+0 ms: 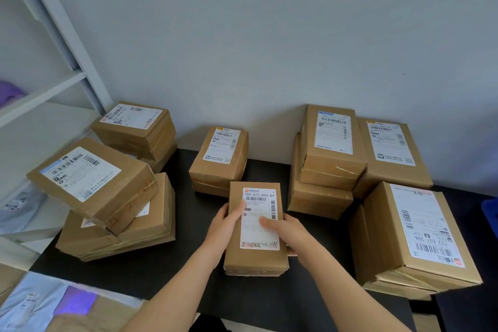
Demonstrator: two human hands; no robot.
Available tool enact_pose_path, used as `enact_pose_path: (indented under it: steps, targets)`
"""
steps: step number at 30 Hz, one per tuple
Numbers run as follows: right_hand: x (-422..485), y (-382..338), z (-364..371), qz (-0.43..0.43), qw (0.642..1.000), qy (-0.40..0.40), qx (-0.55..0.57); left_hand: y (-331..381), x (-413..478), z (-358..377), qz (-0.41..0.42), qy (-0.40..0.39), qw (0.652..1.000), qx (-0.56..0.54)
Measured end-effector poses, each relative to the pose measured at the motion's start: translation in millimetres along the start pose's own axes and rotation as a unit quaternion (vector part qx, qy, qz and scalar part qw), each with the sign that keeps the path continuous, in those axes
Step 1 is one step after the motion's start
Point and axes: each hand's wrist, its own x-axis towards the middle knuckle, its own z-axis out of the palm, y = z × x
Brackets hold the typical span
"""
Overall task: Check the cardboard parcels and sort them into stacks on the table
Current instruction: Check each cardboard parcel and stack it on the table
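A: Fingers (265, 222): both thumbs pressed flat on the top face of the small parcel (254, 259). The remaining fingers curl round its long sides, mostly hidden underneath.
B: Which hand where?
A: Left hand (222, 225) grips the left edge, right hand (292, 232) the right edge, its thumb on the white label (258, 237).
B: Parcel position?
A: Label up, front centre of the black table (167, 275), near the two-parcel centre stack (218, 162). Contact with the table: cannot tell.
B: Surroundings?
A: Left stack (118, 226), top parcel tilted and skewed. Back-left stack (134, 129) beside the white shelf (51, 89). Right stack (327, 153) against the wall. Large parcels (415, 237) near right.
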Motion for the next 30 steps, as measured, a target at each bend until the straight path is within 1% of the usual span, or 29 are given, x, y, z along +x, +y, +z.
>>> enact_pose_path:
  steps: [3, 5, 13, 20, 23, 25, 28, 30]
  targets:
    - [-6, -1, -6, 0.017, 1.000, -0.004, 0.002, 4, -4, -1, 0.002, -0.011, 1.000, -0.022]
    - [-9, -2, -8, 0.021, 1.000, -0.011, -0.003, 5, -8, -2, 0.001, -0.004, 0.999, -0.033]
    - [-13, 1, -12, 0.002, 1.000, -0.018, 0.000, 5, -17, -6, 0.044, 0.046, 0.997, -0.035]
    - [-13, -3, -12, -0.035, 0.999, 0.011, -0.007, 9, -17, -7, 0.102, 0.102, 0.989, -0.025]
    - [-13, -5, -9, -0.053, 0.998, 0.027, -0.037, 15, -17, -6, 0.133, 0.115, 0.984, -0.003]
    - [-10, -7, -5, -0.065, 0.997, 0.037, -0.038, 20, -19, -4, 0.160, 0.112, 0.981, 0.019]
    - [-7, -13, 1, -0.059, 0.996, 0.059, 0.027, 24, -20, 2, 0.193, 0.108, 0.972, 0.081]
    - [-9, -18, 4, -0.055, 0.994, 0.065, 0.067, 25, -20, 4, 0.199, 0.111, 0.966, 0.117]
